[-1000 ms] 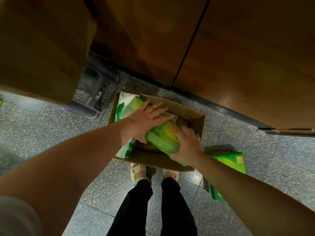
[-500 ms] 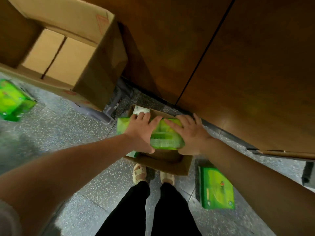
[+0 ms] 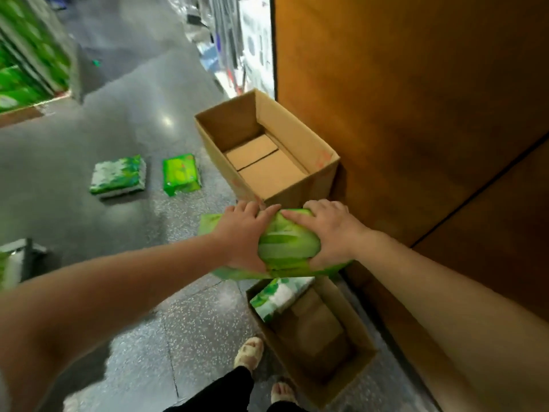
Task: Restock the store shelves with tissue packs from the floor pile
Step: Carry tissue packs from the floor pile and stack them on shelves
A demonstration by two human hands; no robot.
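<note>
Both hands, left [image 3: 242, 233] and right [image 3: 329, 233], are gripping one green pack [image 3: 285, 248] above the box [image 3: 315, 337]. Keeping it level, they should be carrying it to the shelf [image 3: 26, 69].

Wood wall [image 3: 416, 114] closes the whole right side; no passage there. Open box [image 3: 267, 153] stands against it, top open, inside bare down to its flaps. Second box [image 3: 326, 346] by the feet, also along the wall, open-topped, one white-green pack [image 3: 276, 295] in its far end, rest free. Both hands [image 3: 243, 233] [image 3: 329, 233] and the held pack [image 3: 285, 248] fill the gap between the boxes. Floor [image 3: 133, 233] to the left is wide open; two packs [image 3: 118, 176] [image 3: 181, 173] lie apart on it, near the first box. Shelves [image 3: 26, 55] bound the far left corner.
</note>
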